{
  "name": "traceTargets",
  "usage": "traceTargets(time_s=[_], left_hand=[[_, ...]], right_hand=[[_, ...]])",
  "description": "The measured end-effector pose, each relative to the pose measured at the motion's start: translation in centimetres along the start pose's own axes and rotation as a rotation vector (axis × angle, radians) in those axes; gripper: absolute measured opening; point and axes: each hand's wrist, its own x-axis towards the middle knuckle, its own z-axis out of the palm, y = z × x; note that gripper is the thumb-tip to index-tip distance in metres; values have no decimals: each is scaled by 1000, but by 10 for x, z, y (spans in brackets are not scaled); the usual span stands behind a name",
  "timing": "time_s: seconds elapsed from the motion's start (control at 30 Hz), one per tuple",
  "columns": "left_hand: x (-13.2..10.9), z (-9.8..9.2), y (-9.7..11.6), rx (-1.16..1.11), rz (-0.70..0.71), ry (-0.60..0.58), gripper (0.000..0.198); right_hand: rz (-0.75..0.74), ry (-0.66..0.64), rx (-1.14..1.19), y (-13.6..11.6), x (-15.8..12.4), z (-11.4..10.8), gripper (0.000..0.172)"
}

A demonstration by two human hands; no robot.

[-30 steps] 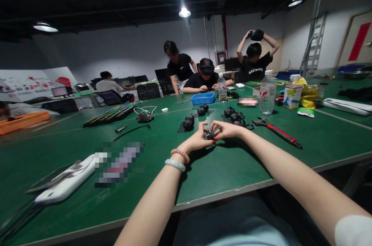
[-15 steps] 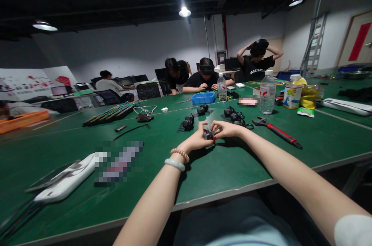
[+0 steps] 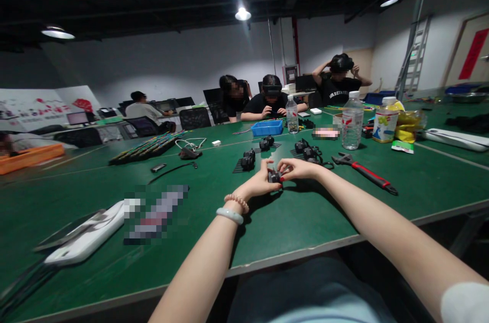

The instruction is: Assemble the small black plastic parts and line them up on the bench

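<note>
Between my two hands is a small black part [image 3: 273,177], just above the green table. My left hand [image 3: 260,180] is closed around its left side, thumb below and fingers behind. From the right, my right hand [image 3: 297,169] pinches the same part with thumb and fingertips. Most of the part is covered by fingers, so its exact kind is unclear. Beyond my hands lie similar black parts: one at the left [image 3: 248,160], one farther back [image 3: 266,143] and a group at the right [image 3: 305,150], resting on dark ribbed pieces.
An adjustable wrench [image 3: 369,175] with red-black handle lies right, near a clear bottle [image 3: 352,122] and a labelled bottle [image 3: 384,120]. A blue tray [image 3: 266,128] stands farther back. A white power strip [image 3: 91,234] and a short black cable [image 3: 173,170] lie left. Several people sit or stand beyond.
My hands and the black part stay almost in place. Across the table, a person at the back right has lowered the hands a little beside a headset.
</note>
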Motion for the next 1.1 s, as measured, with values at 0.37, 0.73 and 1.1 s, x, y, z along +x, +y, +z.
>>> traceTargets(time_s=[0.37,0.73,1.1], left_hand=[[1,0,0,9,-10,-17,70],[0,0,4,9,-20,-14,69],[-1,0,3,-28,-26,-12,72]], right_hand=[[22,5,-64,3,1,-1,32],[22,7,-126,-4,0,-3,31],[24,-17,76,2,1,-1,42]])
